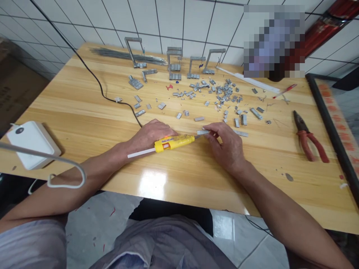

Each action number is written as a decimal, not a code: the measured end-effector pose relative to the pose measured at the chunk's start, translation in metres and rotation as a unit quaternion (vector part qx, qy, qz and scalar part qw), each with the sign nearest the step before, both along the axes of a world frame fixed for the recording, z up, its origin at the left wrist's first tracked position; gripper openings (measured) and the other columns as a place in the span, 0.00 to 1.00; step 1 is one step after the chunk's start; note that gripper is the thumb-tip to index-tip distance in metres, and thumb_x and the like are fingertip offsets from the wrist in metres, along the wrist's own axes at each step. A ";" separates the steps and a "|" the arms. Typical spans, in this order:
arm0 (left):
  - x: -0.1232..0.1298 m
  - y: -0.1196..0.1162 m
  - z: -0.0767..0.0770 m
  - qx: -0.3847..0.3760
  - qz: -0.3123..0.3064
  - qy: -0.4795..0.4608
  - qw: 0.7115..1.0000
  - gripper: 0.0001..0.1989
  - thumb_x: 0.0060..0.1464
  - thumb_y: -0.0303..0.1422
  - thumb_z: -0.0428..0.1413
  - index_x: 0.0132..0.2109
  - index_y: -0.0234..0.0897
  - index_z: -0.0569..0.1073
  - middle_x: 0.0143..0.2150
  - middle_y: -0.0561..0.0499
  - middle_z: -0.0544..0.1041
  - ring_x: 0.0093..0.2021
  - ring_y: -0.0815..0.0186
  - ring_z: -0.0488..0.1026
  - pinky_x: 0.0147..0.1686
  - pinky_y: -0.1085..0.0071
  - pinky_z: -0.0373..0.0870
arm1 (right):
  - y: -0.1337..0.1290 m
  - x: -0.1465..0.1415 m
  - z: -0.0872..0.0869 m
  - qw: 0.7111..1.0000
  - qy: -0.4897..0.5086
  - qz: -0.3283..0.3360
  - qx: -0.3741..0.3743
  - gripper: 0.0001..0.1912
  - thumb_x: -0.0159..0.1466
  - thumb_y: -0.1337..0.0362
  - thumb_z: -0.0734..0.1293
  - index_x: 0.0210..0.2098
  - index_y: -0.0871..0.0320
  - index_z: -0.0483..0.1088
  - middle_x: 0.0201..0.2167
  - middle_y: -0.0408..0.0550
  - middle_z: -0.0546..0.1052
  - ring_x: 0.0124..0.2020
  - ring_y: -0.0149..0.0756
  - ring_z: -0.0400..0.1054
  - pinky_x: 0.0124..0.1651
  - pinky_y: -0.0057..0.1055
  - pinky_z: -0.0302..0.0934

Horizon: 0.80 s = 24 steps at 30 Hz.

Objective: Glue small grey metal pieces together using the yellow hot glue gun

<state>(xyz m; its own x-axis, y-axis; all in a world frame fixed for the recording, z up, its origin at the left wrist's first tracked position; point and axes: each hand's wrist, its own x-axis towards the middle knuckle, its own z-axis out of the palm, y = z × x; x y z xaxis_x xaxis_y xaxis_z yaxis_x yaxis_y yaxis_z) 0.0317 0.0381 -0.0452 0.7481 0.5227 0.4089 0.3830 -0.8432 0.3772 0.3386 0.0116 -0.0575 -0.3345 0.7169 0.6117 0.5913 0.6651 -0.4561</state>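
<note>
A yellow glue gun (179, 142) with a white glue stick (141, 152) out of its rear lies across the front of my left hand (153, 133), whose fingers are wrapped behind it. The nozzle points right, to a small grey strip (202, 132). My right hand (224, 144) pinches that strip's right end between thumb and fingers, above the wooden table. Another flat grey strip (241, 133) lies just beyond my right hand.
Grey frames (174, 63) stand along the back, with many small grey pieces (224, 91) before them. Red-handled pliers (308, 142) lie right, a white box (33, 144) left. A black cable (97, 80) crosses the table (179, 183).
</note>
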 end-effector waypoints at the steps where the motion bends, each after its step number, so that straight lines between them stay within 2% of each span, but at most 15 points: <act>1: 0.000 0.000 0.000 0.002 -0.001 -0.013 1.000 0.17 0.79 0.42 0.49 0.53 0.39 0.80 0.43 0.48 0.87 0.43 0.63 0.84 0.44 0.65 0.71 | 0.000 0.000 0.000 1.000 0.003 0.002 0.001 0.09 0.75 0.68 0.68 0.52 0.52 0.75 0.43 0.47 0.84 0.38 0.36 0.78 0.41 0.35 0.72; 4: -0.001 -0.001 -0.001 -0.004 0.025 -0.024 0.999 0.16 0.78 0.42 0.50 0.53 0.41 0.80 0.42 0.48 0.87 0.42 0.63 0.83 0.44 0.65 0.71 | 0.000 0.000 0.000 1.000 0.004 0.006 0.004 0.09 0.75 0.69 0.68 0.52 0.51 0.76 0.42 0.47 0.84 0.37 0.37 0.78 0.41 0.35 0.73; 7: -0.002 -0.002 -0.001 -0.033 0.062 0.012 0.997 0.15 0.77 0.41 0.50 0.52 0.43 0.81 0.41 0.49 0.87 0.43 0.62 0.83 0.46 0.65 0.71 | 0.000 0.000 0.000 1.000 0.005 0.008 -0.004 0.10 0.75 0.68 0.67 0.53 0.51 0.76 0.43 0.48 0.84 0.37 0.37 0.78 0.41 0.37 0.74; 15: 0.000 0.000 -0.002 -0.016 0.013 -0.002 1.000 0.17 0.77 0.42 0.50 0.52 0.40 0.81 0.44 0.46 0.88 0.42 0.62 0.84 0.42 0.64 0.73 | -0.001 0.000 -0.001 1.000 0.011 0.003 -0.007 0.09 0.76 0.67 0.67 0.53 0.50 0.77 0.44 0.49 0.84 0.40 0.39 0.78 0.42 0.38 0.73; 19: 0.001 -0.003 0.000 -0.008 0.034 -0.034 0.999 0.15 0.77 0.39 0.51 0.52 0.39 0.80 0.44 0.45 0.87 0.42 0.61 0.84 0.43 0.62 0.73 | 0.000 0.000 0.001 1.000 0.019 0.006 0.005 0.09 0.75 0.68 0.67 0.52 0.51 0.77 0.44 0.49 0.84 0.40 0.38 0.78 0.42 0.37 0.72; 24: 0.002 -0.004 0.001 -0.005 0.042 -0.051 0.998 0.14 0.76 0.38 0.51 0.50 0.37 0.80 0.43 0.45 0.87 0.41 0.62 0.84 0.42 0.64 0.73 | 0.001 0.001 0.004 0.999 0.037 0.009 -0.024 0.09 0.74 0.67 0.68 0.52 0.50 0.77 0.42 0.47 0.84 0.37 0.37 0.77 0.40 0.37 0.72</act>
<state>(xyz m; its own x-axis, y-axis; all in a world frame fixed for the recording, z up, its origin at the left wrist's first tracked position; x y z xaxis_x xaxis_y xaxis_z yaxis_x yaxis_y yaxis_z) 0.0339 0.0338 -0.0439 0.6560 0.5864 0.4752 0.4110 -0.8056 0.4268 0.3397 0.0121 -0.0538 -0.3027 0.7400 0.6007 0.5438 0.6517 -0.5288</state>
